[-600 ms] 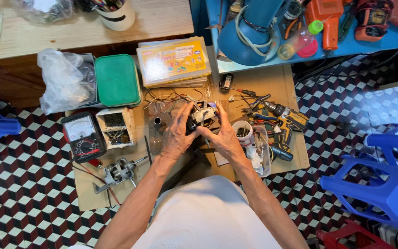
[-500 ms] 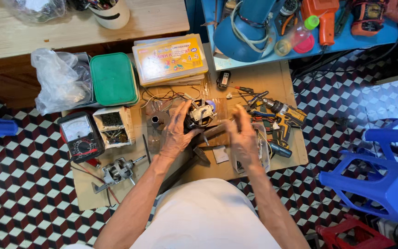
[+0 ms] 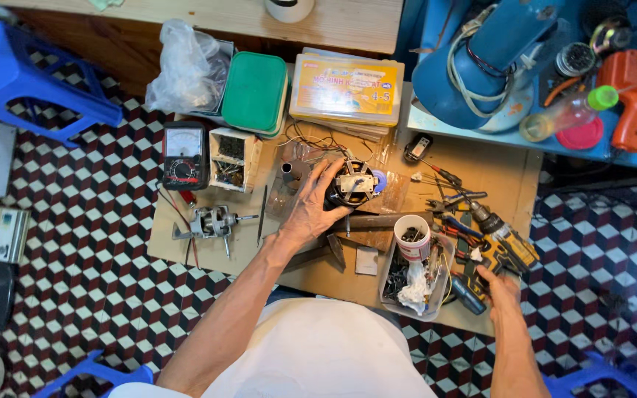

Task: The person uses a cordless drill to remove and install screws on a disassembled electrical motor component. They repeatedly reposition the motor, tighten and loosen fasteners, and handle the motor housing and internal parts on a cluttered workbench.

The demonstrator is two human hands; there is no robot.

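My left hand [image 3: 308, 208] rests on a small electric motor [image 3: 353, 186] with copper windings, holding it down on the low wooden board [image 3: 481, 158]. My right hand [image 3: 501, 289] is out to the right at the board's front corner, its fingers around the handle of a yellow and black cordless drill [image 3: 497, 247]. Whether the drill is lifted off the board I cannot tell.
A clear tray of parts [image 3: 414, 284] with a white cup [image 3: 411, 236] sits between my hands. Pliers and screwdrivers [image 3: 447, 199], a second motor [image 3: 211, 222], a multimeter [image 3: 184, 155], a green box [image 3: 254, 92], a yellow case [image 3: 346, 88], a blue fan base [image 3: 481, 66].
My right hand left the motor and moved right and toward me onto the drill. My left hand stayed on the motor. The camera view shifted.
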